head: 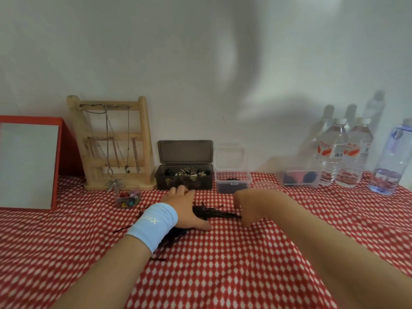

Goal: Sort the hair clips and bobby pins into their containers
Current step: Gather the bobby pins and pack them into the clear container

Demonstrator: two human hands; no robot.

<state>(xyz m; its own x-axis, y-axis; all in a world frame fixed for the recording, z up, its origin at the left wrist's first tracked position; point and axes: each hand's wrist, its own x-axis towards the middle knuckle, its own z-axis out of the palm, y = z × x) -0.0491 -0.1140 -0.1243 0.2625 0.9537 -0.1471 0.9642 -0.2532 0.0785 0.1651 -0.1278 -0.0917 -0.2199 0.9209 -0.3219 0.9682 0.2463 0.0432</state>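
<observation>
A bundle of black bobby pins [214, 214], too many to count, is pressed onto the checked cloth [223, 264] under the flat left hand [185, 208] and pinched at one end by the curled right hand [247, 208]. Behind are set one dark box [185, 178] and one clear box [233, 182], both open; three bottles [333, 152] are stood rightward.

Wall [200, 52]: plain white, crossed by soft grey shadows.
Worktop [223, 275]: draped in red cloth with a white diamond pattern.

Head cam, looks fwd/down, close over table [223, 275].
</observation>
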